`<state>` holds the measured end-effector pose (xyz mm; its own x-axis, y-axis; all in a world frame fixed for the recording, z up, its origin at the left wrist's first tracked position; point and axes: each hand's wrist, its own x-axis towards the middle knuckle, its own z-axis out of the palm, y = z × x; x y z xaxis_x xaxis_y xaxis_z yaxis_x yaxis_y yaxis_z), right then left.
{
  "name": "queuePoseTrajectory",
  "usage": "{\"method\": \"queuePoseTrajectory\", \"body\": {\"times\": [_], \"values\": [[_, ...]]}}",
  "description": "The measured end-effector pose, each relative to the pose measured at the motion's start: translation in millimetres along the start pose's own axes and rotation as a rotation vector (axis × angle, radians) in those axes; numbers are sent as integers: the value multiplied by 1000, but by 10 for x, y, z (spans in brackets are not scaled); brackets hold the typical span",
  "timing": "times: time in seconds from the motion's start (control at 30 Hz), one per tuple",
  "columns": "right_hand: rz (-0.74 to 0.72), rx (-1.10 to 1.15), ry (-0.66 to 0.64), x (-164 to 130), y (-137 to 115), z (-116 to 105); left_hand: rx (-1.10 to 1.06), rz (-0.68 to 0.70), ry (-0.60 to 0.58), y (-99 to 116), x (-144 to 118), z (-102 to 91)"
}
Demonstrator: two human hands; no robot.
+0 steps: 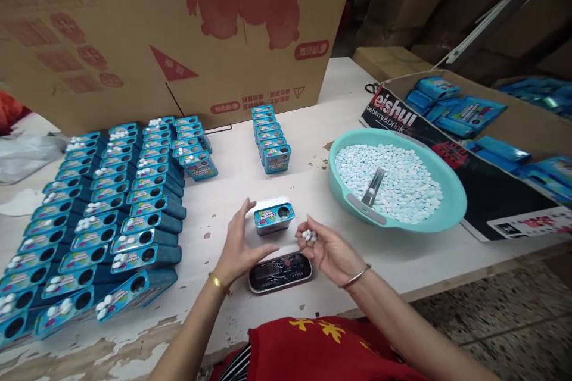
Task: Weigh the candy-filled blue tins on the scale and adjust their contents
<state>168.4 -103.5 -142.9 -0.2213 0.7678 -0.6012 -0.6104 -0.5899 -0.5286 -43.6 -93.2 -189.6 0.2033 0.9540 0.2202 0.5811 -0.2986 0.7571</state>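
Near edge of the counter (393,262), centre: a small digital scale (280,272) with a dark panel, and on its white platform one blue tin (274,218), round hole in the lid facing up, so tablets can drop in while it sits there.

Left hand (239,250) open, fingers spread, thumb and fingertips resting beside the tin's left end; it looks to be steadying it.

Right hand (324,247) half curled, palm up, cupping a few white tablets (308,235) at the fingertips, just right of the tin and close to its hole.

Right side of the counter: teal basin (447,202) heaped with pale tablets, a metal scoop (374,186) lying in them, within easy reach of that hand.

Left side: rows of like tins (107,214) leaning in ranks, many with tablets piled on the lid. A short row (270,138) stands toward the far edge, before a big cardboard carton (179,30).
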Motion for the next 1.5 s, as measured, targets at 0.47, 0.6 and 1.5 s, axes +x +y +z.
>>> {"method": "queuePoseTrajectory", "body": {"times": [0.47, 0.6, 1.5], "values": [[144, 434, 112, 145, 191, 222, 641, 770, 15, 494, 368, -201], [148, 433, 79, 167, 174, 244, 625, 752, 82, 464, 327, -199], [55, 300, 72, -33, 94, -278, -300, -46, -5, 16, 295, 145]]}}
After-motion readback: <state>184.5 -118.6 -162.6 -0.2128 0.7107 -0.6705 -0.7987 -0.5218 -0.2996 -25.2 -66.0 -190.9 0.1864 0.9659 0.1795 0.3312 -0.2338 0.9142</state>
